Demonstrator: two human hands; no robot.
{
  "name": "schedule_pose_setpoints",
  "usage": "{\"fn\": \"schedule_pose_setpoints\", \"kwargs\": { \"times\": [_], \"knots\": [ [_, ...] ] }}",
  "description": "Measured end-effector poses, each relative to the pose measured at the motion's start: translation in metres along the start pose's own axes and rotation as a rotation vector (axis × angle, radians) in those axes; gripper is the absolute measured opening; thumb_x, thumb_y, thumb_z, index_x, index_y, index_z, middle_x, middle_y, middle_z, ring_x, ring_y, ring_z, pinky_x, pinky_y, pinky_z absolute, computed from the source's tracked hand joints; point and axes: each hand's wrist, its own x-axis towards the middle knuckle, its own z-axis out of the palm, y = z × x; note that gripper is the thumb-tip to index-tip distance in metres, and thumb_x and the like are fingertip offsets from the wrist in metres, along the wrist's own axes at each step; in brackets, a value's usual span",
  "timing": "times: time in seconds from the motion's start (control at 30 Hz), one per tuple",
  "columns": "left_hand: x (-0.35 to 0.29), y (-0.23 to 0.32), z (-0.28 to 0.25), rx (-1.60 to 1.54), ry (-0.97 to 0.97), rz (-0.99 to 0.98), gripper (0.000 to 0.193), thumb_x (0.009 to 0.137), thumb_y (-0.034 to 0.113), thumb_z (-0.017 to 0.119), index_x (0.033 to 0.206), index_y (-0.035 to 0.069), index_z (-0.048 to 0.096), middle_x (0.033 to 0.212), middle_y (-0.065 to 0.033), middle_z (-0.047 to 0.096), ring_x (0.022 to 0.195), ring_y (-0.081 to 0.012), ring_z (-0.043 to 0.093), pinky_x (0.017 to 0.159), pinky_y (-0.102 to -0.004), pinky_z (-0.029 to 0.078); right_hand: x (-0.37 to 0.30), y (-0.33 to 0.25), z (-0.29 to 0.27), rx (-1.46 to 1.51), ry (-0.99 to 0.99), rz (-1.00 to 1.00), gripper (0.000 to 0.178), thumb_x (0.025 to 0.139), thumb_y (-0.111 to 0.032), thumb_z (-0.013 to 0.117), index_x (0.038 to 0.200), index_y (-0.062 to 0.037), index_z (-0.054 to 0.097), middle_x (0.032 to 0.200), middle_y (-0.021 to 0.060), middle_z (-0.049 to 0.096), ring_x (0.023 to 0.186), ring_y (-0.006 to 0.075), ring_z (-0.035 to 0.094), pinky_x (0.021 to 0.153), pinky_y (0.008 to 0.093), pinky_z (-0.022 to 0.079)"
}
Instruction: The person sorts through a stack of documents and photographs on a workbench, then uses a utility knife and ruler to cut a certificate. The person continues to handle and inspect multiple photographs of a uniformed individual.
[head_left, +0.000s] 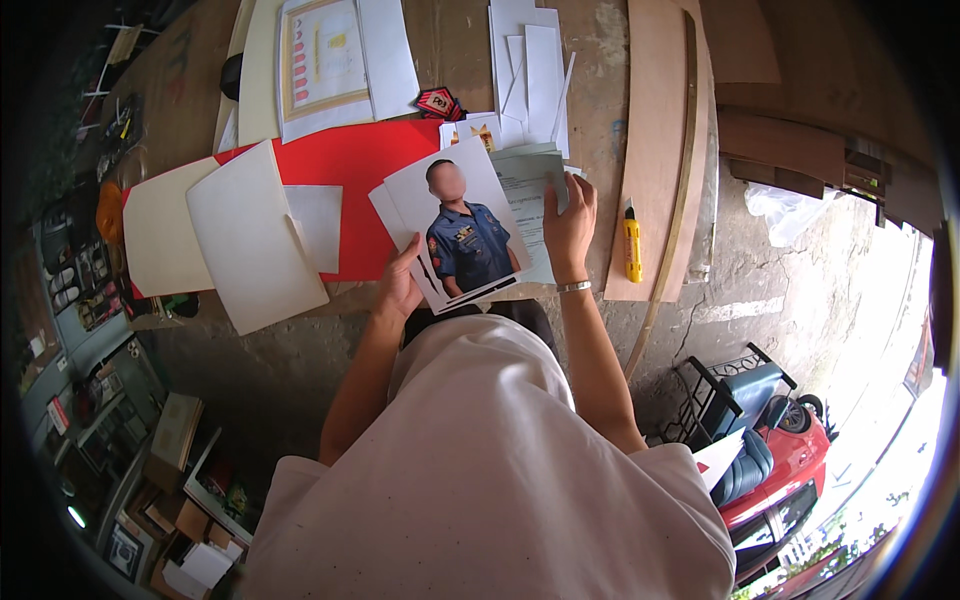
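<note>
My left hand (402, 284) is closed on the lower left edge of a few photo prints. The top photo print (466, 232) shows a person in a dark blue uniform shirt against a white background. Behind it, partly hidden, lie pale grey-green printed sheets (533, 212). My right hand (571, 232), with a band on its wrist, rests at the right edge of those sheets. Its thumb lies over them, apart from the fingers. A yellow box cutter (632, 248) is to the right of that hand.
Left of the prints, a red folder (385, 155) lies under cream folders (255, 245). Farther back are a framed certificate print (325, 60), white paper strips (528, 70) and a red-and-black patch (437, 103). A plywood strip (655, 150) runs along the table's right side.
</note>
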Motion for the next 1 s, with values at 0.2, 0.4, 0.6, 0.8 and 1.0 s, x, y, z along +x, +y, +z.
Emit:
{"fn": "schedule_pose_setpoints", "kwargs": {
  "times": [0.2, 0.4, 0.6, 0.8, 1.0],
  "knots": [
    [0.004, -0.004, -0.007, 0.017, -0.009, 0.040, 0.028, 0.101, 0.027, 0.062, 0.122, 0.009, 0.062, 0.113, -0.0029, 0.069, 0.103, -0.0153, 0.066, 0.092, -0.0348, 0.053, -0.008, 0.010, -0.015, 0.469, -0.145, 0.327, 0.019, 0.090, -0.013, 0.072, 0.096, 0.0005, 0.059, 0.094, 0.0163, 0.069, 0.082, 0.0339, 0.067, 0.075, 0.0383, 0.052],
    [-0.004, 0.003, -0.006, -0.043, -0.031, 0.050, 0.028, 0.101, 0.028, 0.062, 0.121, 0.009, 0.062, 0.115, -0.0045, 0.070, 0.106, -0.0186, 0.066, 0.095, -0.0380, 0.052, 0.002, 0.046, -0.034, 0.613, -0.237, 0.432, 0.019, 0.093, -0.017, 0.073, 0.094, 0.0009, 0.065, 0.077, 0.0060, 0.067, 0.073, 0.0061, 0.054, 0.068, 0.0259, 0.046],
    [-0.017, 0.015, 0.012, -0.080, -0.048, 0.127, 0.029, 0.102, 0.027, 0.059, 0.125, 0.008, 0.060, 0.116, -0.0055, 0.069, 0.104, -0.0199, 0.067, 0.097, -0.0406, 0.052, 0.074, 0.103, -0.075, 0.672, -0.031, 0.415, 0.021, 0.101, -0.021, 0.065, 0.091, -0.0026, 0.065, 0.073, -0.0050, 0.060, 0.070, 0.0028, 0.047, 0.062, 0.0222, 0.038],
    [-0.025, 0.021, 0.061, -0.033, 0.001, 0.225, 0.031, 0.104, 0.027, 0.056, 0.128, 0.008, 0.058, 0.119, -0.0049, 0.068, 0.104, -0.0191, 0.067, 0.096, -0.0394, 0.054, 0.194, 0.184, -0.065, 0.388, 0.100, 0.297, 0.032, 0.098, -0.030, 0.067, 0.092, 0.0010, 0.064, 0.076, 0.0102, 0.067, 0.069, 0.0159, 0.059, 0.065, 0.0330, 0.048],
    [-0.038, 0.011, 0.112, -0.016, 0.032, 0.237, 0.024, 0.099, 0.022, 0.066, 0.121, 0.012, 0.062, 0.110, 0.0002, 0.069, 0.100, -0.0141, 0.067, 0.089, -0.0357, 0.055, 0.256, 0.216, -0.020, 0.175, 0.025, 0.283, 0.037, 0.097, -0.041, 0.065, 0.100, -0.0043, 0.069, 0.082, 0.0169, 0.073, 0.077, 0.0300, 0.072, 0.069, 0.0413, 0.054]
  ]
}}
